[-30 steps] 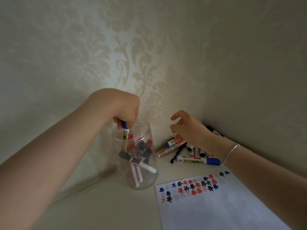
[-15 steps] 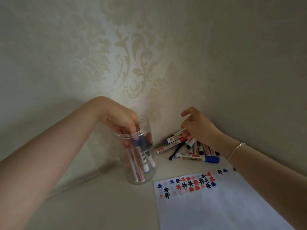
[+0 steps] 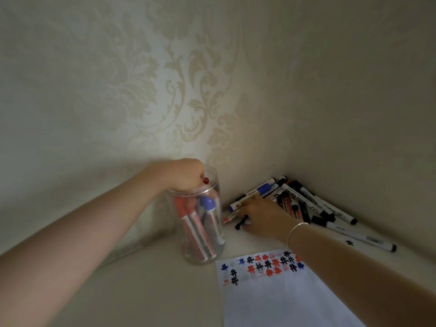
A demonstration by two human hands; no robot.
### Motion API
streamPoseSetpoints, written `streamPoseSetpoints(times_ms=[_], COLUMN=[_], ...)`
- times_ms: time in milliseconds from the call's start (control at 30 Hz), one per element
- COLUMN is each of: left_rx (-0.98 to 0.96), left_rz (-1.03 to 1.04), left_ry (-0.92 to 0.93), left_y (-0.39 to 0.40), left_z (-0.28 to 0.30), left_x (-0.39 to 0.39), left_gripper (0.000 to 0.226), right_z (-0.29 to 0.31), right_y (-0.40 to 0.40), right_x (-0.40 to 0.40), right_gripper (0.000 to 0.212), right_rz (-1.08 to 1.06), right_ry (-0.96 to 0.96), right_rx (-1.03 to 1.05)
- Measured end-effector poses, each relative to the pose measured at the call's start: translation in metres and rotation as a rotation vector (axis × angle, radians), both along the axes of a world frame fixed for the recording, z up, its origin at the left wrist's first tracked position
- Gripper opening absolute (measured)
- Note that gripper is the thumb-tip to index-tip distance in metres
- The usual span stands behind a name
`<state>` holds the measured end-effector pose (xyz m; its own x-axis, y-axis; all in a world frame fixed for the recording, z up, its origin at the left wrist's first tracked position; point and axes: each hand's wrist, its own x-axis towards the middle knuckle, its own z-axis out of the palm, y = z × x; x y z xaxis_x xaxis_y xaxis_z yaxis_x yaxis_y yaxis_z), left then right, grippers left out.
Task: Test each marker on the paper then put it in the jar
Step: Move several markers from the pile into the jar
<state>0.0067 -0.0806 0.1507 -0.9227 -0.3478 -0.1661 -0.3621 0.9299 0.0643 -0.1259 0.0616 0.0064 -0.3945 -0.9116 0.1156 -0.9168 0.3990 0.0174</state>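
Observation:
A clear plastic jar stands left of centre with several markers in it, red ones and a blue-capped one. My left hand sits over the jar's mouth, fingers curled inside the rim beside a red cap; whether they hold anything is hidden. To the right of the jar my right hand lies low on the pile of loose markers in the corner, fingers curled on a thin black marker. The white paper lies in front, with rows of red, blue and black test marks.
Patterned walls close in the table at the back and right, meeting in a corner behind the pile. A black-capped white marker lies apart at the right, near my forearm. The jar stands just left of the paper's top corner.
My left hand lowered the blue marker into the jar and let it go; it now stays at the rim. My right hand dropped from mid-air onto the marker pile.

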Motion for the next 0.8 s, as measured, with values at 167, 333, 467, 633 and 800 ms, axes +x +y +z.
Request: streamPoseSetpoints(times_ms=[167, 333, 467, 633, 800], left_rx=[0.113, 0.268, 0.130, 0.191, 0.360], left_rz=[0.034, 0.073, -0.153, -0.312, -0.116], left_ry=[0.015, 0.066, 0.780, 0.793, 0.573], left_y=[0.005, 0.013, 0.056, 0.105, 0.108], left_z=[0.005, 0.040, 0.036, -0.024, -0.085], left_x=[0.004, 0.019, 0.027, 0.013, -0.016], left_gripper=[0.036, 0.027, 0.015, 0.037, 0.048], right_z=[-0.003, -0.003, 0.011, 0.050, 0.061], right_y=[-0.005, -0.005, 0.005, 0.028, 0.040], right_x=[0.012, 0.014, 0.006, 0.001, -0.002], right_gripper=[0.035, 0.032, 0.018, 0.009, 0.004], right_rz=[0.012, 0.114, 0.177, -0.328, -0.351], right_ry=[0.205, 0.300, 0.037, -0.819, -1.089], right_rx=[0.091, 0.101, -0.420, -1.138, -1.311])
